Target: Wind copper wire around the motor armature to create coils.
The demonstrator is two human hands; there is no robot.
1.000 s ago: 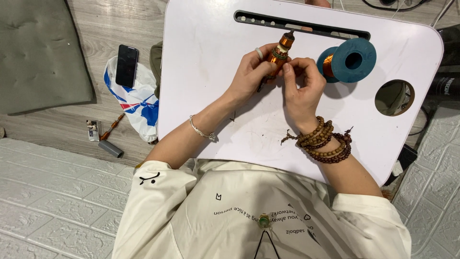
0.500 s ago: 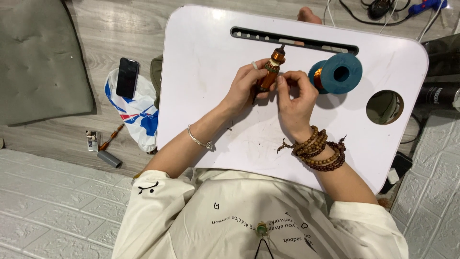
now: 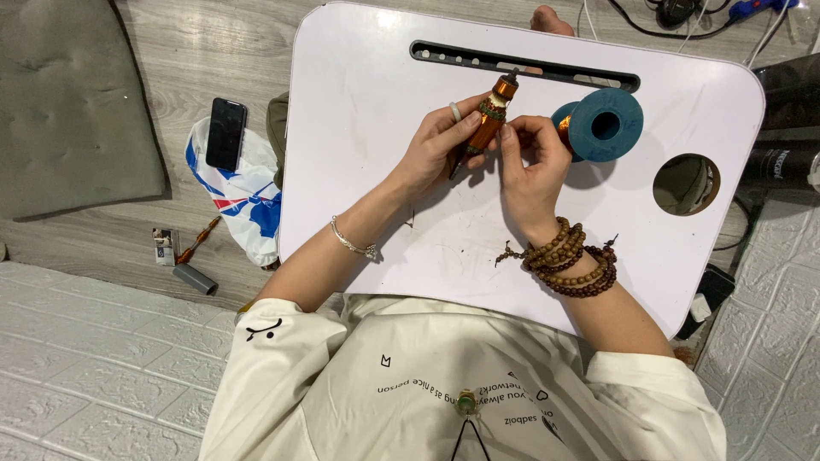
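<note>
Pinching a slim orange tool (image 3: 489, 119) between both hands, the person is working over a white lap desk (image 3: 376, 77). The left hand (image 3: 437, 152) is closing thumb and fingers around the tool's lower shaft, a pale ring showing on one finger and a thin silver bracelet (image 3: 352, 246) lying on that wrist. The right hand (image 3: 530, 166) is gripping the same shaft from the other side, thumb and forefinger pressed against it just below a greenish band. The tool is standing tilted, its dark tip pointing away from the body toward the long slot (image 3: 523, 67) at the far edge of the desk.

Just beyond the right hand's knuckles, a teal spool (image 3: 603, 125) wound with copper-coloured wire is resting on the desk, near but apart from the fingers. Stacked wooden bead bracelets (image 3: 571, 266) are circling the right wrist. Off past the left elbow, a black phone (image 3: 226, 133) is lying on a plastic bag (image 3: 243, 195) on the floor.

By the look of it, the step in hand is fine work on the tool's collar, whether twisting or fitting cannot be told. Any following move is calling for a steady left-hand hold while the right fingertips are turning or seating a small part.
</note>
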